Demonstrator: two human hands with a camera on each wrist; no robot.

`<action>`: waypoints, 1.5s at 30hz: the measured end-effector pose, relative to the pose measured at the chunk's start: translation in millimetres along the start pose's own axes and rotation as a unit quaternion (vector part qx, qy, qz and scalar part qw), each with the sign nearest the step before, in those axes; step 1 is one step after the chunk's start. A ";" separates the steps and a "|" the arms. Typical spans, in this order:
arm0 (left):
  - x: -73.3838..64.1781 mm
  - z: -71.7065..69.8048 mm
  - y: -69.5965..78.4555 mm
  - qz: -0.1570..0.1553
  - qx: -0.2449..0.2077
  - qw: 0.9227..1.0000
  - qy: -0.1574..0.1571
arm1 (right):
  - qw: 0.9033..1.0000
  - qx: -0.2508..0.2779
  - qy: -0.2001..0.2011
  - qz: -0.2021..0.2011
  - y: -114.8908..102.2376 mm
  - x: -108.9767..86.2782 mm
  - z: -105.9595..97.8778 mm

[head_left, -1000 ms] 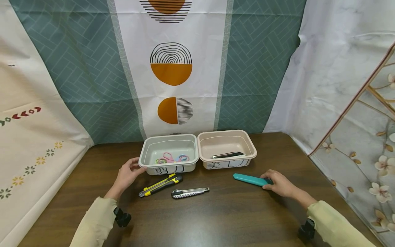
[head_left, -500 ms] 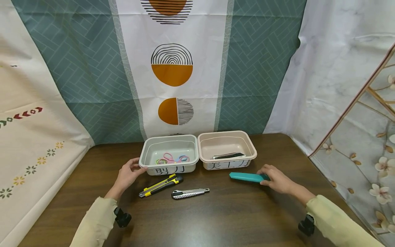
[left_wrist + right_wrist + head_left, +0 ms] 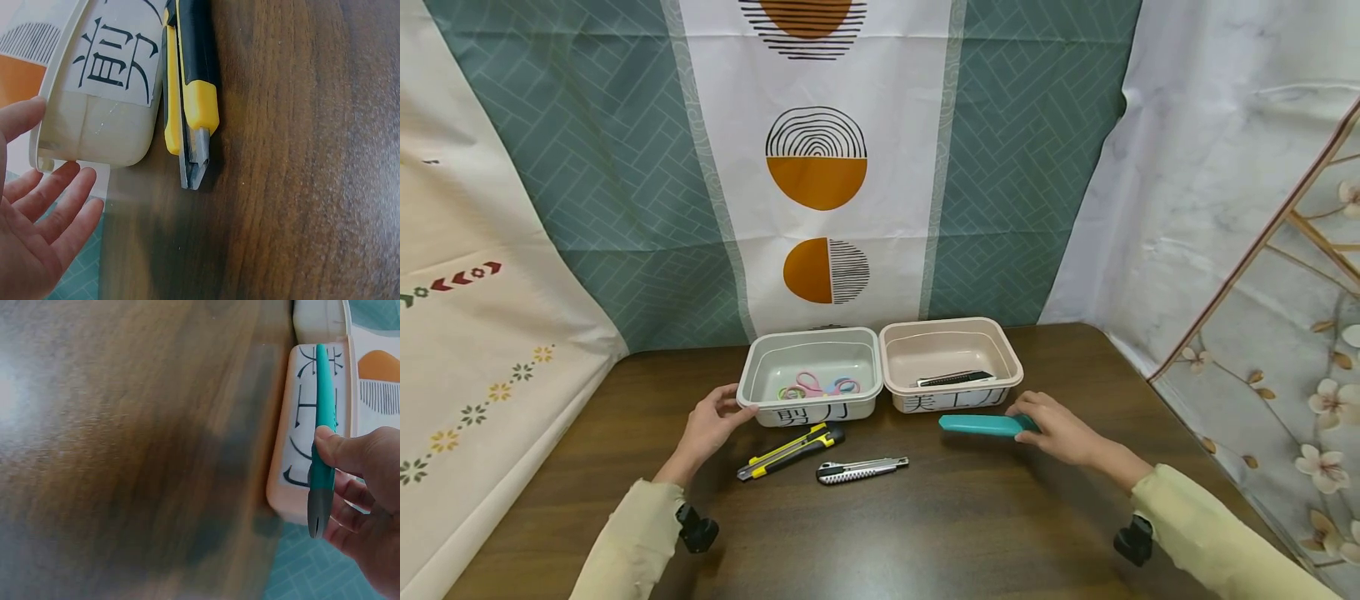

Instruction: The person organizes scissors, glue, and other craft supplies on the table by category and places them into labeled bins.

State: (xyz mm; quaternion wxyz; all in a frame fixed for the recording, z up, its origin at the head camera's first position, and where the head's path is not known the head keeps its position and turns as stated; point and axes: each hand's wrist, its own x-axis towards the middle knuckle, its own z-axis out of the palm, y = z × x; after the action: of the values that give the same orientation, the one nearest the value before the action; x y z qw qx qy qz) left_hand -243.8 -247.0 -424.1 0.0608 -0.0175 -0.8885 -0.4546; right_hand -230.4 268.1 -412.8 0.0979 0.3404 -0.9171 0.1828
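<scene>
My left hand (image 3: 711,425) holds the front left corner of a pale grey-green plastic bin (image 3: 100,131), thumb at its rim and fingers beneath the rim. Pink-handled scissors (image 3: 811,383) lie in that bin. Between thumb and fingers, my right hand (image 3: 1056,427) pinches a teal utility knife (image 3: 325,400) with a dark grey slotted end. It is up off the table, in front of a beige bin (image 3: 1011,367) whose label it partly covers in the right wrist view. A black utility knife (image 3: 955,377) rests inside the beige bin.
A yellow-and-black utility knife (image 3: 790,452) lies on the brown wooden table (image 3: 880,542) before the grey-green bin. Right of it lies a silver utility knife (image 3: 861,470). The bins stand side by side near a patterned cloth backdrop (image 3: 1022,208).
My right hand has carried the teal utility knife left and slightly away from me, closer to the beige bin. The left hand stays on the grey-green bin.
</scene>
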 end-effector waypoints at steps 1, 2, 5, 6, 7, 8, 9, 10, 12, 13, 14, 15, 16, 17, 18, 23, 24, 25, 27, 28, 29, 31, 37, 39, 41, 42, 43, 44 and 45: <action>-0.1 -0.1 0.1 0.001 0.001 1.000 0.000 | 1.000 -0.002 0.001 -0.002 -0.9 1.6 -0.5; 0.0 -0.2 0.1 0.002 0.002 1.000 0.000 | 1.000 -0.003 0.004 -0.006 -1.6 3.2 -1.0; -0.2 -0.1 -0.1 0.001 0.003 1.000 0.000 | 1.000 -0.006 0.008 -0.021 -2.5 7.6 -2.5; -0.3 -0.2 -0.1 0.001 0.003 1.000 0.000 | 1.000 -0.007 0.011 -0.026 -2.7 9.1 -2.9; -0.4 -0.2 -0.2 0.000 0.004 1.000 0.000 | 0.999 -0.009 0.013 -0.031 -2.9 10.5 -3.5; -0.4 -0.2 -0.2 -0.001 0.004 1.000 0.000 | 0.999 -0.009 0.014 -0.035 -3.1 11.9 -4.0; -0.6 -0.1 0.1 -0.001 0.004 1.000 0.000 | 0.999 -0.012 0.015 -0.037 -3.2 13.2 -4.6; -0.6 -0.1 0.4 -0.003 0.002 1.000 0.002 | 0.999 -0.014 0.014 -0.038 -3.6 14.6 -5.3; -0.7 0.0 1.1 -0.003 0.002 1.000 0.002 | 0.999 -0.016 0.014 -0.036 -4.4 17.1 -6.8; -0.8 0.0 1.4 -0.003 0.002 1.000 0.002 | 0.999 -0.017 0.011 -0.033 -4.9 18.4 -7.8; -0.9 0.1 1.8 -0.003 0.002 1.000 0.003 | 0.999 -0.018 0.011 -0.033 -5.5 19.7 -8.8; -1.0 0.1 2.2 -0.003 0.002 1.000 0.003 | 0.999 -0.019 0.010 -0.033 -6.0 21.0 -10.0; -1.0 0.0 2.4 -0.005 0.001 1.000 0.004 | 0.999 -0.019 0.008 -0.031 -6.9 22.3 -11.8; -1.1 0.0 2.6 -0.005 0.001 1.000 0.004 | 0.999 -0.019 0.007 -0.030 -7.6 23.8 -13.6; -1.2 0.0 2.8 -0.005 0.002 1.000 0.003 | 0.999 -0.019 0.007 -0.030 -8.1 25.3 -15.7; -1.4 -0.6 2.7 -0.007 0.002 1.000 0.002 | 0.999 -0.022 0.011 -0.031 -10.7 34.7 -26.2; -1.4 -0.5 2.4 -0.006 0.003 1.000 0.002 | 0.999 -0.023 0.011 -0.033 -10.9 36.7 -27.6; -1.3 -0.5 1.8 -0.005 0.003 1.000 0.002 | 0.999 -0.024 0.012 -0.035 -11.2 38.6 -28.9; -1.4 -0.5 1.5 -0.002 0.001 1.000 0.002 | 0.999 -0.029 0.013 -0.039 -11.3 42.5 -31.1; -1.5 -0.3 1.6 -0.001 0.001 1.000 0.003 | 0.999 -0.030 0.012 -0.038 -11.7 44.5 -32.1; -1.4 0.1 1.2 0.000 0.001 1.000 0.003 | 0.999 -0.032 0.012 -0.039 -11.8 46.6 -33.2; -1.6 0.7 1.7 0.000 -0.003 1.000 0.012 | 0.999 -0.035 0.011 -0.038 -12.0 51.4 -35.2; -1.9 0.3 2.2 -0.004 -0.006 1.000 0.012 | 0.999 -0.041 0.004 -0.028 -8.7 66.9 -40.7; -1.9 -0.3 2.2 -0.004 -0.005 1.000 0.004 | 0.999 -0.045 0.003 -0.029 -6.5 71.7 -42.1; -1.3 -0.5 2.1 -0.003 -0.006 1.000 0.002 | 0.998 -0.047 0.002 -0.031 -4.4 76.4 -42.7; -1.2 -0.6 2.3 -0.005 -0.007 1.000 0.002 | 0.998 -0.050 0.000 -0.031 -3.0 78.6 -42.6; -1.1 -0.8 2.5 -0.005 -0.007 1.000 0.002 | 0.998 -0.054 -0.001 -0.032 -1.7 80.9 -42.3; -1.0 -1.0 2.8 -0.006 -0.006 1.000 0.003 | 0.998 -0.058 -0.002 -0.031 -0.3 83.1 -41.9; -0.7 -1.1 2.8 -0.006 -0.006 1.000 0.003 | 0.997 -0.065 -0.003 -0.031 1.0 85.3 -41.4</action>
State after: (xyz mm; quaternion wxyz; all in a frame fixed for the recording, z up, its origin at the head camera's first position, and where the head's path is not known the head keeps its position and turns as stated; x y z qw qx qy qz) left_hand -242.8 -246.2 -421.2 0.0608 -0.0105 -0.8856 -0.4604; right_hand -292.7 235.3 -349.3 0.1226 0.3621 -0.9164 0.1190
